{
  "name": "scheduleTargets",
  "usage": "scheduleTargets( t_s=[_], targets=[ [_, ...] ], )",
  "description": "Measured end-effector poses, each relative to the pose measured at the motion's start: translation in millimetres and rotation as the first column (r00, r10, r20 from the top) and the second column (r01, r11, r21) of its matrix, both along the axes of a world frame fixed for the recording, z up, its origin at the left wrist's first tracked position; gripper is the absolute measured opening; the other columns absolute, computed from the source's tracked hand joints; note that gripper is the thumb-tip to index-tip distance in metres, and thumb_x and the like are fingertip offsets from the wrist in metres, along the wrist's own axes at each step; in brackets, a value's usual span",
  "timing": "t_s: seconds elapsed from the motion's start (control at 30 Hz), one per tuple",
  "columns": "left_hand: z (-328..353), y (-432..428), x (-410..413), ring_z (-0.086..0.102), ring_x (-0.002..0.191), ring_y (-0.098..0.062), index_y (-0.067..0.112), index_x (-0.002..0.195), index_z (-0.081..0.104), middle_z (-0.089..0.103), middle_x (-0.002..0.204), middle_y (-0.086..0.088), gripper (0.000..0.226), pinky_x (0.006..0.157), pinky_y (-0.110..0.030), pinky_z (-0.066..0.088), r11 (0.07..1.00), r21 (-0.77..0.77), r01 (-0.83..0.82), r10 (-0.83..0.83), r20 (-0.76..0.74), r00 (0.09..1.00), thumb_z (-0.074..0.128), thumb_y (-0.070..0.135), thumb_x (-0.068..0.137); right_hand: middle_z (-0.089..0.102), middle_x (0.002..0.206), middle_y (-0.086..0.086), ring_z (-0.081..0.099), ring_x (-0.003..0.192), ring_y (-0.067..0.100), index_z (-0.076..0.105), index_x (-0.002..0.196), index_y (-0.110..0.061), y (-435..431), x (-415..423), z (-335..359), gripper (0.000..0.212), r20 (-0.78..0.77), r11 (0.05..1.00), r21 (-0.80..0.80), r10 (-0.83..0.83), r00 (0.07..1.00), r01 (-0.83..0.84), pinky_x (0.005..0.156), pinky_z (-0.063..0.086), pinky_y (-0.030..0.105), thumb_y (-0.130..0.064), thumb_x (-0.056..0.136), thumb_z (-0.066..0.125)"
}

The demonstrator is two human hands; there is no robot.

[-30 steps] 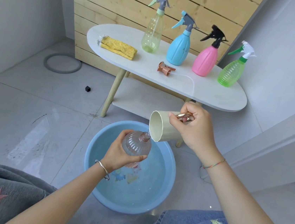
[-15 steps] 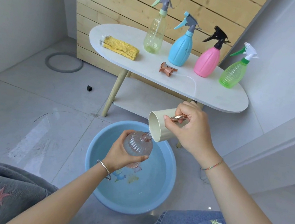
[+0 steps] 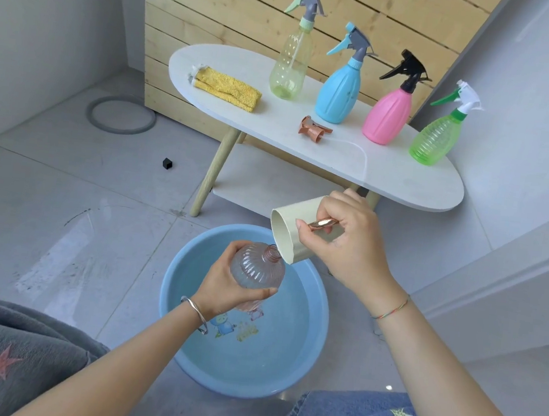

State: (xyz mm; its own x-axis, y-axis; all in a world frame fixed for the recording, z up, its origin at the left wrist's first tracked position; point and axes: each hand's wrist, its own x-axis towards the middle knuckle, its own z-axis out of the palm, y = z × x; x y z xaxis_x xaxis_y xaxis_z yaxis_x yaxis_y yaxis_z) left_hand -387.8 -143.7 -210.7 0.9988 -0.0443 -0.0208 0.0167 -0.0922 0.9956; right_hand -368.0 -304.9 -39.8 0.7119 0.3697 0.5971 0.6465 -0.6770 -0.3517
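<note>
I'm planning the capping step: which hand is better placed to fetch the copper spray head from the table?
Probably right. The left hand grips the open bottle over the basin; the right hand, holding only the cup, is nearer the spray head on the table.

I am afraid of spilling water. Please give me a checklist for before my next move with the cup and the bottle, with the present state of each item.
1. Left hand grips the bottle round its body: ok.
2. Right hand holds the cup by its handle, tilted: ok.
3. Cup rim sits right at the open bottle neck: ok.
4. Basin lies under both to catch spills: ok.
5. Water level in the bottle: cannot tell.
6. Spray head lies ready on the table: ok.
</note>
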Motion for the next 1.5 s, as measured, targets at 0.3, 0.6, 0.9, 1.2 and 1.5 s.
scheduleTargets(
  t_s=[0.3,0.6,0.9,1.2,1.5],
  targets=[
    [-2,8,2,0.058,0.093,0.012,0.020,0.116,0.051,0.062,0.108,0.014,0.084,0.077,-0.003,0.042,0.998,-0.034,-0.056,0.055,-0.036,0.998,0.092,0.037,0.045,0.036,0.053,0.000,0.028,0.050,0.009,0.038,0.057,-0.011,-34,33,-77,0.040,-0.582,0.769,0.346,-0.274,0.766,0.537,0.051,0.026,0.025,-0.016,0.080,0.071],
    [-11,18,7,0.058,0.103,0.009,0.027,0.122,0.053,0.063,0.115,0.015,0.091,0.082,-0.004,0.043,0.993,-0.010,-0.114,0.113,-0.082,0.990,0.086,0.052,0.042,0.035,0.050,-0.007,0.036,0.055,0.017,0.030,0.052,-0.020,-38,1,-216,0.048,-0.722,0.852,-0.174,-0.452,0.525,0.495,0.062,0.028,0.030,-0.023,0.080,0.068],
    [-15,20,10,0.058,0.107,0.003,0.025,0.124,0.053,0.063,0.117,0.012,0.092,0.089,-0.012,0.045,0.992,0.012,-0.124,0.125,-0.086,0.988,0.086,0.052,0.043,0.037,0.060,-0.010,0.040,0.077,0.019,0.030,0.056,-0.024,-37,-11,-242,0.046,-0.678,0.882,-0.355,-0.471,0.564,0.311,0.068,0.022,0.029,-0.029,0.086,0.063],
    [-14,22,10,0.057,0.107,0.006,0.023,0.124,0.053,0.062,0.118,0.011,0.090,0.085,-0.004,0.042,0.991,-0.001,-0.133,0.133,-0.073,0.988,0.088,0.048,0.045,0.034,0.052,-0.003,0.032,0.057,0.016,0.034,0.054,-0.016,-36,-10,-235,0.043,-0.804,0.871,-0.057,-0.330,0.496,0.487,0.055,0.027,0.025,-0.016,0.080,0.068],
    [-5,22,8,0.058,0.105,0.007,0.029,0.122,0.052,0.062,0.116,0.013,0.091,0.083,-0.004,0.044,0.988,-0.039,-0.152,0.149,-0.069,0.986,0.086,0.052,0.041,0.026,0.056,-0.002,0.024,0.057,0.013,0.044,0.061,-0.011,-49,25,-134,0.031,-0.816,0.627,0.350,-0.160,0.555,0.696,0.051,0.024,0.021,-0.011,0.081,0.067]
  ],
)
